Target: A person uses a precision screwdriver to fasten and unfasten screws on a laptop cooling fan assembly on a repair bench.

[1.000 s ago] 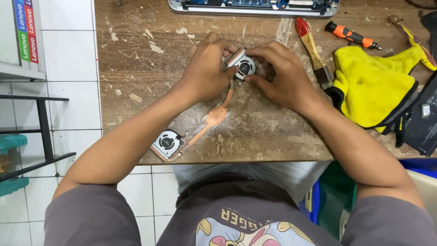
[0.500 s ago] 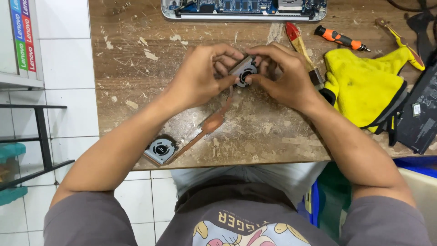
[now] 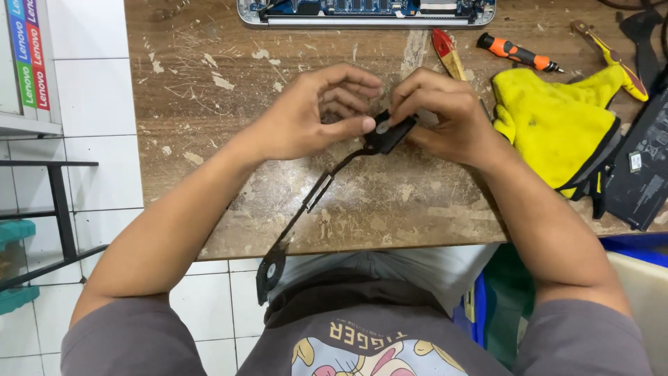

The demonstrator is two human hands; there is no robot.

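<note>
— What are the hands doing?
— Left hand [image 3: 313,118] and right hand [image 3: 445,115] both pinch one end of the black fan part [image 3: 386,132]. It lay flat before; now it is turned on edge, lifted off the desk [image 3: 209,90]

— What's near it?
— A yellow cloth [image 3: 550,125] sits right of it

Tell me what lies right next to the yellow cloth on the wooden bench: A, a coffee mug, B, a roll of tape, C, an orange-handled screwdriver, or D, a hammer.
C: an orange-handled screwdriver lies on the wooden bench just above the yellow cloth, to the right of the hands holding the dual-fan heat-pipe assembly.
</note>
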